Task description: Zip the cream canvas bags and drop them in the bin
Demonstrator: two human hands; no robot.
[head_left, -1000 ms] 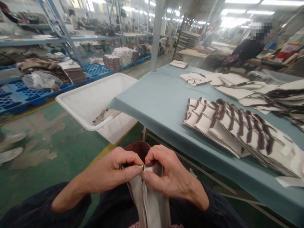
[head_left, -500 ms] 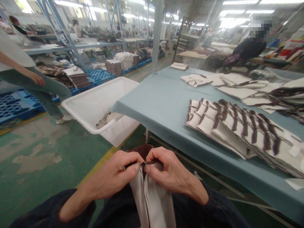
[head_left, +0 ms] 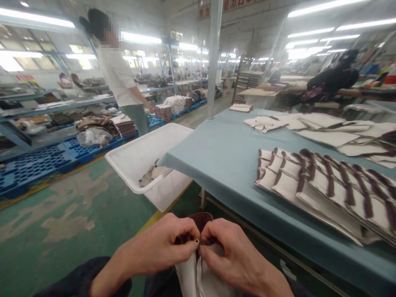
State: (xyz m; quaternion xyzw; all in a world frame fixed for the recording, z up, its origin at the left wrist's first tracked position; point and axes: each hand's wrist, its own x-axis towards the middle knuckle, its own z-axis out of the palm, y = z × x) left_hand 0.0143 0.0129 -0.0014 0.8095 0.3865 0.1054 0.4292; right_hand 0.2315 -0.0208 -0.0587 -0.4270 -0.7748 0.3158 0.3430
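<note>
My left hand (head_left: pixel 163 245) and my right hand (head_left: pixel 236 255) meet low in the middle of the view, in front of my body. Both are closed, thumbs against fingertips, pinching the upper edge of a cream fabric piece (head_left: pixel 187 276) with a seam down its middle. A small pale bit shows at the left fingertips; I cannot make out what it is. Behind the fingers rises a rounded brown part (head_left: pixel 202 218), seemingly of the same piece. Its lower portion drops out of the frame.
Right of my hands stands a table with a blue-green cover (head_left: pixel 213 152), bearing a row of overlapping cream pieces with brown trim (head_left: pixel 318 177) and more cream pieces (head_left: pixel 334 130) behind. A white bin (head_left: pixel 123 154) stands at its left corner. A person (head_left: pixel 119 78) is beyond the bin.
My view has tilted up and turned left, so hands and table sit lower in the frame. The pinch on the fabric stays. The person at left is now farther off, beyond the bin.
</note>
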